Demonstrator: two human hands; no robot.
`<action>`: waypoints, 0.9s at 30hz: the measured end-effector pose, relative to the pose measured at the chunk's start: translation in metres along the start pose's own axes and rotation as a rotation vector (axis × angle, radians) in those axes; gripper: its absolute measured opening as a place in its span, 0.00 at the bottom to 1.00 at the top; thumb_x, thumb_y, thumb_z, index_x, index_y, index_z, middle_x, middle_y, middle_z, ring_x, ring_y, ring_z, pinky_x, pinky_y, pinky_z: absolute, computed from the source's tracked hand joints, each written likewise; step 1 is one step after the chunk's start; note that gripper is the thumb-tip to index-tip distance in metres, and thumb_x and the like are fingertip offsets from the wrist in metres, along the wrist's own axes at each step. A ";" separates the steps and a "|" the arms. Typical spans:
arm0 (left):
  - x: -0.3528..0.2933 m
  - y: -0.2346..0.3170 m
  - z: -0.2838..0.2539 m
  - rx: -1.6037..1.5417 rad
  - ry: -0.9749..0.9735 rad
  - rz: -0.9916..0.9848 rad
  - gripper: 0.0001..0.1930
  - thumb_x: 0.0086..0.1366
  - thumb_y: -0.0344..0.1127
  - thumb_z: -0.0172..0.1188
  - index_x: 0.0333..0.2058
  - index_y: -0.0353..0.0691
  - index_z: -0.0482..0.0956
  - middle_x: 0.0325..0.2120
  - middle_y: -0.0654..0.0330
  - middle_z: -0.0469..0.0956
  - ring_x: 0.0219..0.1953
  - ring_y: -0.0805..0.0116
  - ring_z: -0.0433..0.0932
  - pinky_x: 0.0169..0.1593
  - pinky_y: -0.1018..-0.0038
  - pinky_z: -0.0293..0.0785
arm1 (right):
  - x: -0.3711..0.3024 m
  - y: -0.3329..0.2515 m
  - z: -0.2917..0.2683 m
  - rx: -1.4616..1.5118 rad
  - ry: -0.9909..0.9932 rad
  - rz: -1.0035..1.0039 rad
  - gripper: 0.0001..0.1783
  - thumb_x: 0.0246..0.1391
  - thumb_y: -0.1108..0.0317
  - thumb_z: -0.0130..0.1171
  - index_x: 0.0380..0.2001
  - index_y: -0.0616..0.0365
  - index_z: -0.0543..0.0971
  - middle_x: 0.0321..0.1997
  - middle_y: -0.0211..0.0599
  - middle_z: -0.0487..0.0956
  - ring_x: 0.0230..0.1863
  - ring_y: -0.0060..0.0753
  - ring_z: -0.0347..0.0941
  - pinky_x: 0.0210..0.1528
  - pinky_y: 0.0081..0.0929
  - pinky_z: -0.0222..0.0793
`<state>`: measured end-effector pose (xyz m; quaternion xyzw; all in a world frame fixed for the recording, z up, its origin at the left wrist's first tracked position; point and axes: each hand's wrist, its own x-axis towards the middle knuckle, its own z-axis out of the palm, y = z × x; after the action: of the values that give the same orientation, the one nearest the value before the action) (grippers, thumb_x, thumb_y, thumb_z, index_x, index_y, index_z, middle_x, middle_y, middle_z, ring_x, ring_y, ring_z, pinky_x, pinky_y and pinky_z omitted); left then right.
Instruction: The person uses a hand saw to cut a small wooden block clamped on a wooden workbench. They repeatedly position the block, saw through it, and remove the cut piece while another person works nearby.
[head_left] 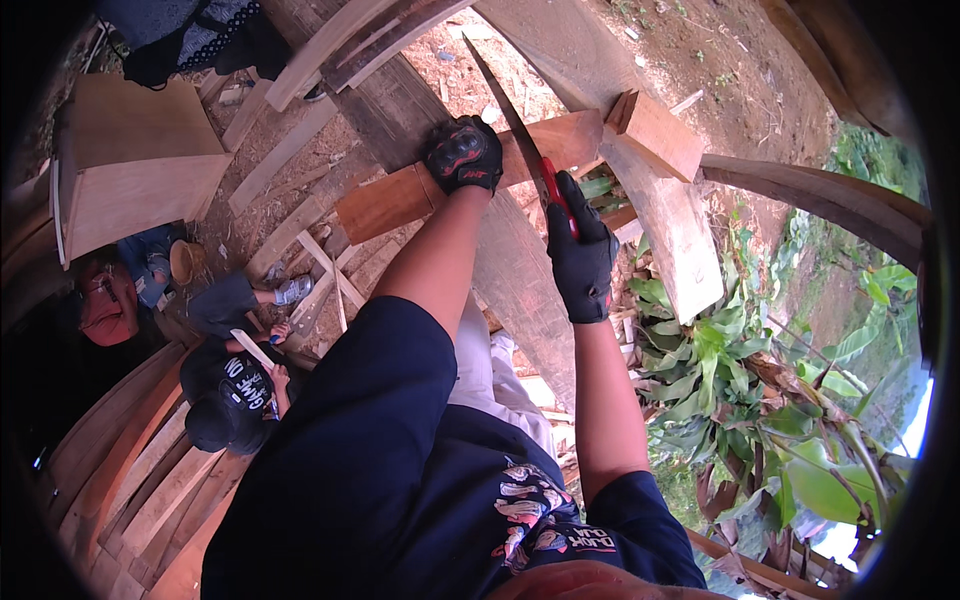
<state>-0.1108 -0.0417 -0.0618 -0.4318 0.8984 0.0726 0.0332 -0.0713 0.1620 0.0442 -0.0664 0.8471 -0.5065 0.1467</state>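
My left hand (464, 155), in a black glove with red marks, is closed over a reddish-brown wooden beam (385, 205) that lies crosswise in front of me. In a matching black glove, my right hand (583, 255) grips the red handle of a handsaw (505, 105). The dark blade points up and to the left, crossing the beam just right of my left hand. Whether its teeth sit in a cut cannot be made out. Beyond the saw, a short wooden block (655, 135) rests at the beam's right end.
Wide planks (530, 280) lie under the beam. A person (235, 390) in dark clothes sits at lower left, holding a strip of wood. A large wooden box (140, 150) stands at upper left. Leafy plants (710, 350) grow on the right, and wood chips litter the ground.
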 end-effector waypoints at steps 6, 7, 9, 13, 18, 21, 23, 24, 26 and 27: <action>-0.002 -0.011 0.000 -0.086 -0.018 0.004 0.19 0.78 0.48 0.47 0.44 0.45 0.86 0.47 0.50 0.85 0.51 0.49 0.84 0.56 0.53 0.79 | 0.002 -0.026 0.006 -0.096 -0.013 0.047 0.24 0.68 0.63 0.66 0.66 0.46 0.84 0.40 0.51 0.90 0.37 0.39 0.89 0.41 0.38 0.80; -0.001 -0.013 0.001 -0.089 -0.014 0.039 0.21 0.78 0.50 0.47 0.44 0.44 0.85 0.47 0.50 0.85 0.50 0.50 0.85 0.56 0.53 0.80 | 0.002 -0.027 0.007 -0.117 -0.007 0.019 0.24 0.68 0.63 0.65 0.66 0.46 0.83 0.40 0.52 0.90 0.37 0.39 0.88 0.41 0.38 0.80; -0.007 0.002 0.003 -0.140 -0.011 0.051 0.21 0.78 0.52 0.48 0.44 0.45 0.85 0.46 0.51 0.85 0.52 0.50 0.84 0.55 0.53 0.80 | 0.002 -0.018 0.004 -0.147 0.022 0.033 0.25 0.69 0.61 0.64 0.67 0.46 0.82 0.41 0.53 0.90 0.37 0.41 0.88 0.42 0.40 0.80; -0.016 -0.015 -0.047 -0.293 -0.103 0.166 0.26 0.75 0.62 0.54 0.49 0.45 0.85 0.53 0.52 0.82 0.59 0.52 0.79 0.64 0.49 0.70 | 0.005 -0.032 0.011 -0.108 0.006 0.089 0.25 0.72 0.58 0.60 0.69 0.46 0.81 0.33 0.44 0.88 0.26 0.33 0.84 0.31 0.36 0.79; -0.021 -0.090 -0.013 -0.339 -0.176 0.611 0.62 0.45 0.72 0.77 0.73 0.42 0.64 0.65 0.50 0.74 0.69 0.48 0.70 0.74 0.43 0.59 | 0.008 -0.044 0.031 0.031 -0.024 0.187 0.26 0.73 0.56 0.58 0.70 0.47 0.80 0.28 0.39 0.86 0.18 0.26 0.79 0.23 0.34 0.76; -0.024 -0.103 -0.016 -0.079 -0.223 0.694 0.64 0.45 0.66 0.78 0.76 0.41 0.61 0.71 0.46 0.67 0.72 0.44 0.66 0.76 0.42 0.57 | 0.002 -0.050 0.018 0.064 0.028 0.170 0.26 0.71 0.67 0.61 0.70 0.53 0.80 0.34 0.28 0.83 0.28 0.16 0.75 0.29 0.22 0.71; -0.016 -0.121 -0.015 -0.082 -0.302 0.688 0.55 0.52 0.59 0.73 0.75 0.41 0.62 0.69 0.47 0.69 0.72 0.46 0.67 0.75 0.43 0.58 | -0.005 -0.061 0.015 0.045 0.064 0.226 0.26 0.70 0.64 0.62 0.68 0.55 0.81 0.41 0.39 0.89 0.34 0.25 0.83 0.36 0.29 0.78; -0.015 -0.124 -0.013 -0.024 -0.257 0.701 0.50 0.55 0.56 0.71 0.73 0.41 0.64 0.68 0.48 0.70 0.70 0.48 0.69 0.73 0.44 0.60 | -0.011 -0.060 0.015 -0.001 0.090 0.201 0.27 0.69 0.61 0.62 0.69 0.55 0.81 0.38 0.43 0.89 0.31 0.28 0.84 0.33 0.33 0.79; -0.003 -0.143 0.008 0.087 -0.140 0.678 0.42 0.59 0.51 0.66 0.71 0.42 0.67 0.64 0.50 0.73 0.68 0.51 0.71 0.71 0.46 0.63 | -0.016 -0.067 0.024 -0.087 0.102 0.089 0.28 0.67 0.61 0.62 0.68 0.53 0.81 0.40 0.53 0.90 0.37 0.37 0.88 0.39 0.38 0.83; -0.004 -0.130 0.004 0.121 -0.183 0.704 0.38 0.61 0.49 0.64 0.69 0.43 0.69 0.62 0.52 0.74 0.66 0.53 0.72 0.69 0.48 0.65 | -0.018 -0.040 0.015 -0.229 0.135 -0.068 0.27 0.67 0.63 0.62 0.68 0.52 0.81 0.42 0.53 0.90 0.38 0.39 0.88 0.42 0.38 0.82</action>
<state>-0.0072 -0.1179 -0.0787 -0.0853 0.9879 0.0646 0.1119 -0.0512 0.1352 0.0756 -0.0773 0.9046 -0.4144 0.0636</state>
